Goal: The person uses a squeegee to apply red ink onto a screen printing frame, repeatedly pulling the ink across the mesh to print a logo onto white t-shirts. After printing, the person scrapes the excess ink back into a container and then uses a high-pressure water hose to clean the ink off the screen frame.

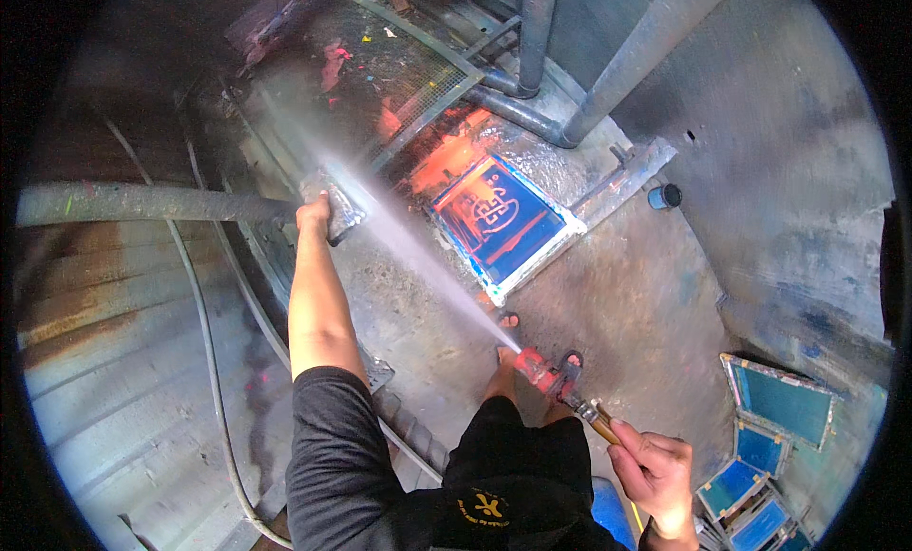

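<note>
My right hand (655, 470), at the lower right, is closed on the brass-coloured rear of a spray gun (541, 369) with a red front end. A white jet of water (427, 271) runs from its nozzle toward the upper left. Reaching out to the left, my left hand (314, 211) grips a small, wet, flat rectangular object (344, 214) by its edge. The jet hits this object and breaks into mist around it; its exact kind is hard to make out. A screen-printing frame (570, 230) with blue mesh and orange ink lies right of the jet.
Thick pipes (632, 62) rise at the upper right. A horizontal pipe (142, 204) and hoses (204, 332) run along the left. Beyond the frame is an ink-stained metal grate (418, 119). Several blue-green screens (779, 399) lean at the lower right, and a small dark cup (665, 197) stands near the wall.
</note>
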`<state>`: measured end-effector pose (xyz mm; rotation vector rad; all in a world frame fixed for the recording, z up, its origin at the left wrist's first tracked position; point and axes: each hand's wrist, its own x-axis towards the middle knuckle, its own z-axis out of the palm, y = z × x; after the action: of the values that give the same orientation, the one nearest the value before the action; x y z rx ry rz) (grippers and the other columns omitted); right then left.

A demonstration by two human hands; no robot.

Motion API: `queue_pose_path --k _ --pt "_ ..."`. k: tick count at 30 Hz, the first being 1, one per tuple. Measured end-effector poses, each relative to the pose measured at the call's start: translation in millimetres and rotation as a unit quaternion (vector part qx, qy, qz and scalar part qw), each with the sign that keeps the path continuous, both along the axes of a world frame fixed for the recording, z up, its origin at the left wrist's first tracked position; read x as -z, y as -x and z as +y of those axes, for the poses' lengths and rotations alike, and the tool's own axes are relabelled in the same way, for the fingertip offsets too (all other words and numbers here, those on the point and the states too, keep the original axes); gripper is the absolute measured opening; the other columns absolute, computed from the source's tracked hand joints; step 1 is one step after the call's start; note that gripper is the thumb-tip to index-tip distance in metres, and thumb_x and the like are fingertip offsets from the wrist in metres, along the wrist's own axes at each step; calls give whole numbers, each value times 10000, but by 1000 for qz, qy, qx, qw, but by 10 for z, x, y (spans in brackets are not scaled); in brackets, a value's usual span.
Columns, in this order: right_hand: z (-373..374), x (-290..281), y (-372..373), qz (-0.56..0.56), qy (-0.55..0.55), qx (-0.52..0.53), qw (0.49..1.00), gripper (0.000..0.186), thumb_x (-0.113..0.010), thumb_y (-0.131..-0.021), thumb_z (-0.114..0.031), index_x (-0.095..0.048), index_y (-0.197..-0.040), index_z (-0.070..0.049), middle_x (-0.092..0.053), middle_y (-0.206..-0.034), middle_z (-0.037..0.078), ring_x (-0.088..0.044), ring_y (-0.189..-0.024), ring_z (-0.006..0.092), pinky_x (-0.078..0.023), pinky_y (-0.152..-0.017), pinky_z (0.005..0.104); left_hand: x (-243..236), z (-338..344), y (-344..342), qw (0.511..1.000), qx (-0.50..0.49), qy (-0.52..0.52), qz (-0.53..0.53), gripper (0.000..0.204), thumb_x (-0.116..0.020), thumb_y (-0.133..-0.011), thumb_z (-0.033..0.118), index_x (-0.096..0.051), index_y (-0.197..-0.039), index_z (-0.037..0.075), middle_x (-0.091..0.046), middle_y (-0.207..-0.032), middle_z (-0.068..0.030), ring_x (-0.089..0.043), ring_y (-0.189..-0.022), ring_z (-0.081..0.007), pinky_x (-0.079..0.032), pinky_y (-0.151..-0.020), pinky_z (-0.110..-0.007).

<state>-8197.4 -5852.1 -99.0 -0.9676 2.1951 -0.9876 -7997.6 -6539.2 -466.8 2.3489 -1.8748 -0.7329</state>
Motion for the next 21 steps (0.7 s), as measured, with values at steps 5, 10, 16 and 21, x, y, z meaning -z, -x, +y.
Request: queue_pose_path --k 5,10,16,21 --pt "-69 9 -84 -3 -28 20 999 442 -837 -792 -38 -751 -1224 -71 -549 -583 41 -554 -452 180 -446 -453 328 216 335 658 891 -73 -248 372 607 -550 -1024 560 -675 -1234 5 -739 -1103 -134 -717 -875 -249 -578 -805 -421" --pt "-220 -64 -41 -26 -32 22 999 450 -831 -800 -36 -736 -1239 -61 -536 -583 37 -542 -439 184 -444 -448 346 -98 470 726 871 -35 -355 338 425 -526 -1039 559 -684 -986 167 -670 -793 -3 -592 -638 -195 -477 -564 -380" --pt "-122 -46 7 -7 -9 -29 1000 507 -866 -771 -155 -724 -1257 -141 -512 -574 13 -543 -438 204 -448 -440 361 -100 160 339 856 -5 -338 390 412 -543 -1031 542 -676 -1067 154 -670 -892 6 -601 -757 -187 -494 -668 -364" --pt "-143 -29 -51 7 -10 -22 1000 528 -869 -761 -177 -717 -1266 -181 -491 -573 -8 -524 -437 176 -428 -436 349 -80 377 657 810 -4 -373 453 477 -537 -1043 502 -659 -1260 95 -706 -1069 -15 -635 -945 -193 -537 -851 -344"
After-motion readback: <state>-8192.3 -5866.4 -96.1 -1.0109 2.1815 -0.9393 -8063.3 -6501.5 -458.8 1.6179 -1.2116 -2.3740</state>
